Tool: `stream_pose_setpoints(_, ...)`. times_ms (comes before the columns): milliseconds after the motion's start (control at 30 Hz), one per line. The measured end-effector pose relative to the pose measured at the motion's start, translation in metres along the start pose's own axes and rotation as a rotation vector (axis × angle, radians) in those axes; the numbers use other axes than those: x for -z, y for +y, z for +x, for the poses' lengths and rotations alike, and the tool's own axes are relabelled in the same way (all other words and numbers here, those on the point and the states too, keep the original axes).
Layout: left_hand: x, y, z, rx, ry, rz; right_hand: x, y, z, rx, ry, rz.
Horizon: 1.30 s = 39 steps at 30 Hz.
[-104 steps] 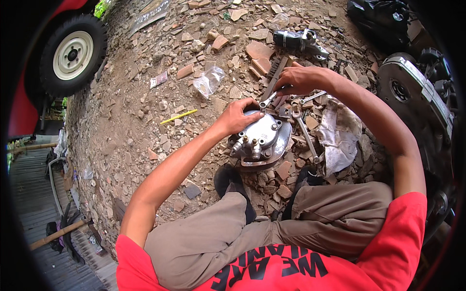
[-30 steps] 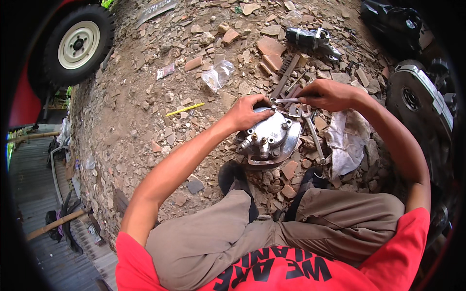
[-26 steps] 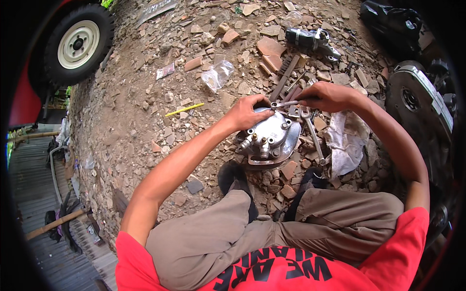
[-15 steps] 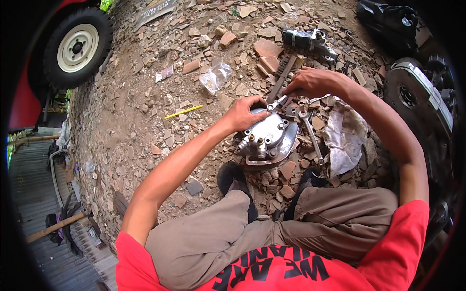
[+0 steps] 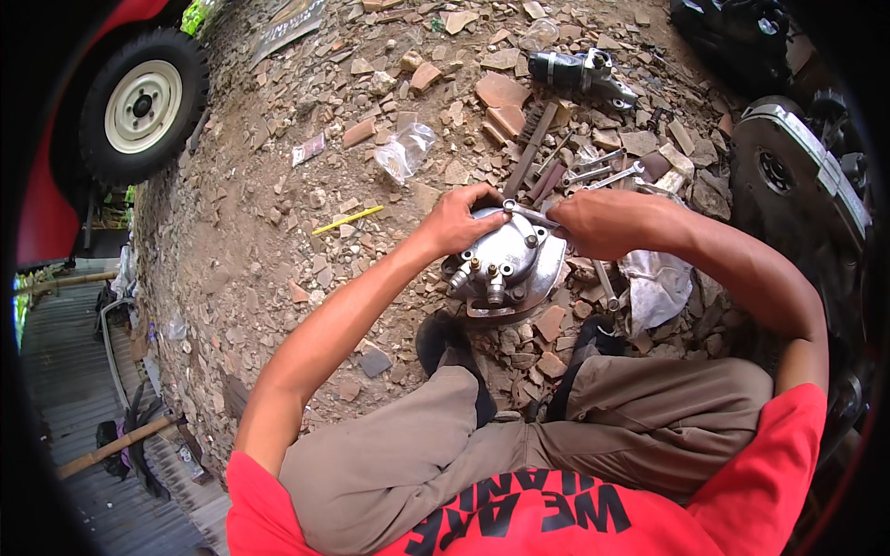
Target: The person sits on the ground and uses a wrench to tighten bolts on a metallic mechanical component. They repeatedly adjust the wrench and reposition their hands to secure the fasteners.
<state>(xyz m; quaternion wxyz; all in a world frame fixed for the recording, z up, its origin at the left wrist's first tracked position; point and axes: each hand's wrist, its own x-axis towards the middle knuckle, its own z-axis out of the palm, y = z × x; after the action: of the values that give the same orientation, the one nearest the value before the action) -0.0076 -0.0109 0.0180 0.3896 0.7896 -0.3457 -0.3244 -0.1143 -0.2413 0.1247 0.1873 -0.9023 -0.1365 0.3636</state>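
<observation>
Wrench work seems the step in hand: the right hand point(image 5: 598, 222) is closed round a wrench point(image 5: 534, 215), its far end at a bolt point(image 5: 509, 205) on the metal part point(image 5: 502, 248), which sits on the rubble ground point(image 5: 269, 218) before the feet. The left hand point(image 5: 459, 222) grips that part's upper left edge. Next, the move calls for a well-seated wrench and a firm steadying grip.

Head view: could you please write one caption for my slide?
Left hand on a round metal housing, right hand holding a wrench with its end at the housing's edge.
</observation>
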Motion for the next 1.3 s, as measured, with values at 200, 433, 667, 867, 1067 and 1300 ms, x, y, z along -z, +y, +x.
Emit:
stream_pose_setpoints(200,0.0,0.003,0.0,0.032,-0.005,0.015,0.0,0.023,0.0,0.031,0.112,0.119)
stream_pose_setpoints(433,-0.002,-0.002,0.001,0.013,-0.023,-0.048,-0.046,-0.023,0.014,0.149,0.114,0.272)
stream_pose_setpoints(667,0.0,0.0,0.001,0.051,-0.005,0.05,-0.013,0.027,0.023,0.158,0.313,0.26)
stream_pose_setpoints(867,0.001,0.004,0.0,0.046,-0.02,0.035,-0.011,0.073,0.029,0.215,0.353,0.219)
stream_pose_setpoints(1067,-0.001,0.002,0.001,0.022,-0.006,0.065,-0.001,0.098,0.058,0.402,0.338,-0.026)
stream_pose_setpoints(1300,0.0,-0.002,0.002,0.036,-0.022,0.045,0.006,0.088,0.062,0.296,0.103,-0.007)
